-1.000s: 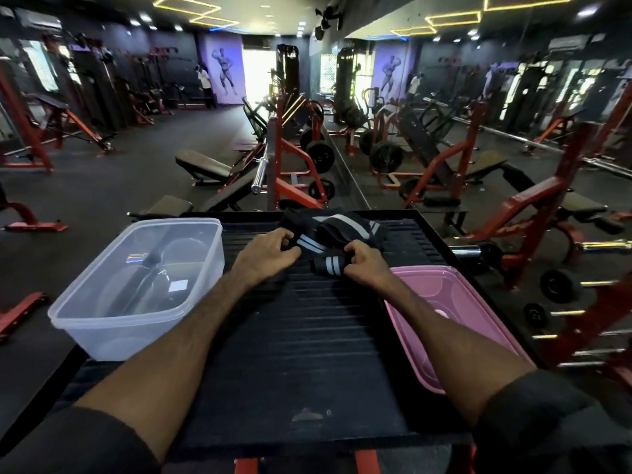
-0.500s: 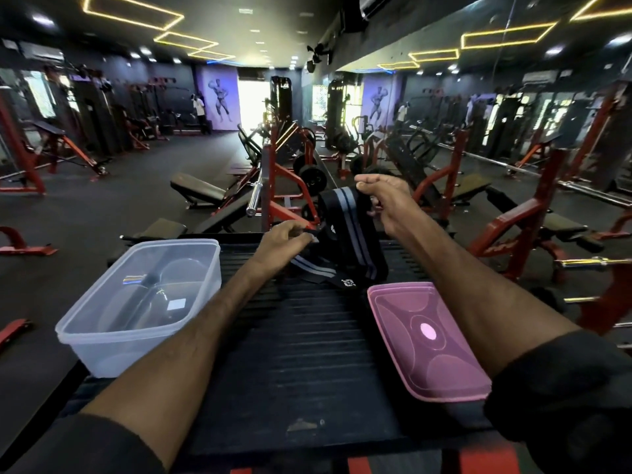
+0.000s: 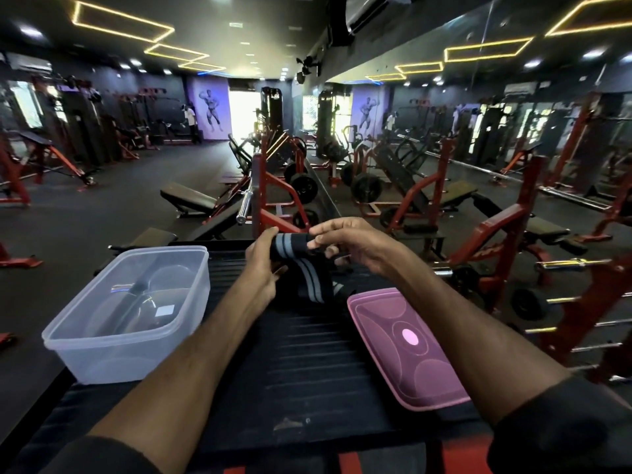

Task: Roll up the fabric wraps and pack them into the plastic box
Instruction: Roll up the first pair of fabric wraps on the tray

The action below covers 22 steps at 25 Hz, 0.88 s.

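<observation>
Surface: black ribbed platform (image 3: 290, 364) on a red frame. Room: dim gym w/ mirrored wall on rt and yellow light strips overhead.

Count:
- 1 clear plastic box (image 3: 113, 360), lid off, at platform's left edge.
- 1 pink lid (image 3: 407, 347), flat on the rt side.
- 1 fabric wrap (image 3: 307, 271), black w/ grey stripes, held above platform's far end betw. box & lid, tail hanging to the surface. We see more dark fabric under it and can't tell if it's a 2nd wrap.

Hands: left hand (image 3: 261, 265) grips the roll's left end; right hand (image 3: 352, 244) pinches its rt end.

Around: red benches, 1 barbell (image 3: 246, 203) and wt plates beyond. Our forearms hide part of the platform.
</observation>
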### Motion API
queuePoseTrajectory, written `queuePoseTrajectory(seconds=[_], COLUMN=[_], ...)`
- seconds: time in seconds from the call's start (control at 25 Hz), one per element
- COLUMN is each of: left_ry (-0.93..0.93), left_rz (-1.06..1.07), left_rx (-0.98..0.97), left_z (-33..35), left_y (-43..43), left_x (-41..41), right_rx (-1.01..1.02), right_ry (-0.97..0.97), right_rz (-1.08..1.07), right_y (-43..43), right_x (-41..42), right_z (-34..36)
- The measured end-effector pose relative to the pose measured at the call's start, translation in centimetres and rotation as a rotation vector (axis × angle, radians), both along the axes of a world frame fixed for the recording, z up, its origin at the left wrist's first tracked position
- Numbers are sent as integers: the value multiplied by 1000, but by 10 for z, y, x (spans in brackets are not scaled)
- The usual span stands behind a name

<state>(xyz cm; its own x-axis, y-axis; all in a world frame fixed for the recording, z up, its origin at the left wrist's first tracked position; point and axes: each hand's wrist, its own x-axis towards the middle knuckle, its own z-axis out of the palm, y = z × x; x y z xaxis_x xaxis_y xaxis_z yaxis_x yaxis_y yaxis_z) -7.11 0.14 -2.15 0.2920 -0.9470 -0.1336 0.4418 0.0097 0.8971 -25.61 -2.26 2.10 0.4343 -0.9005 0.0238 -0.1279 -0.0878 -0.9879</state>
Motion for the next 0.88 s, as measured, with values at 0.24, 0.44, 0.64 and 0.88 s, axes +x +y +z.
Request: queuePoseTrajectory(seconds=[0.24,0.44,0.64,0.88], left_ry=[161,237,314,344], left_rz=[232,185,68,39], left_rx=[-29,-36,-42,-80], left_z=[-51,-66,-67,-65], left_y=[25,34,46,53], left_x=[38,63,62,61], right_rx=[-149,-286,-213,-98], right_ry=[231,519,640,549], right_rz=[-117,136,519,454], right_y=[-20,-46,-43,-42], right_x=[12,47,85,107], right_z=[-32,-66,-80,-104])
